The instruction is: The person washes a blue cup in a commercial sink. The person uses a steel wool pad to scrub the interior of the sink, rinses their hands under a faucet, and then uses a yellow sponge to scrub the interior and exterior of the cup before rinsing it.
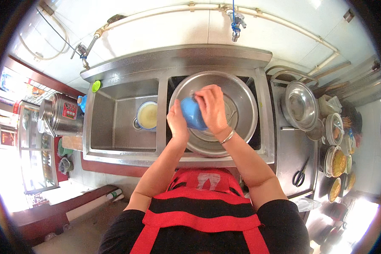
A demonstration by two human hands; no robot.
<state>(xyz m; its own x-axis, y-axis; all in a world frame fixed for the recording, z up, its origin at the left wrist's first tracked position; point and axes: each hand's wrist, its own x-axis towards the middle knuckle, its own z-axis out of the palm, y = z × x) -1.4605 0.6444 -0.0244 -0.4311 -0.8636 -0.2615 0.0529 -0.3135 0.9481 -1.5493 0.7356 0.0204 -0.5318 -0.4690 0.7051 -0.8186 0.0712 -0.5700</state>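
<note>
A blue bowl [192, 111] is tilted between my two hands, over a wide stainless steel basin [246, 127]. Its left side rests in my left hand [177, 122], thumb up along the edge. My right hand [213, 108], with a bracelet at the wrist, has its bent fingertips pressed together at the bowl's upper edge. A small grey bit shows at those fingertips; what it is I cannot tell. The basin sits in the right bay of a steel double sink [162, 127], with some liquid at its bottom. Part of the bowl is hidden by my right hand.
In the left sink bay stands a rimmed bowl [147, 115] of yellowish liquid. A green lid [96, 86] lies at the corner. A tap [235, 27] hangs above. At right are a metal bowl [300, 104], scissors [300, 176] and stacked plates [335, 130]; a steel pot [63, 114] is left.
</note>
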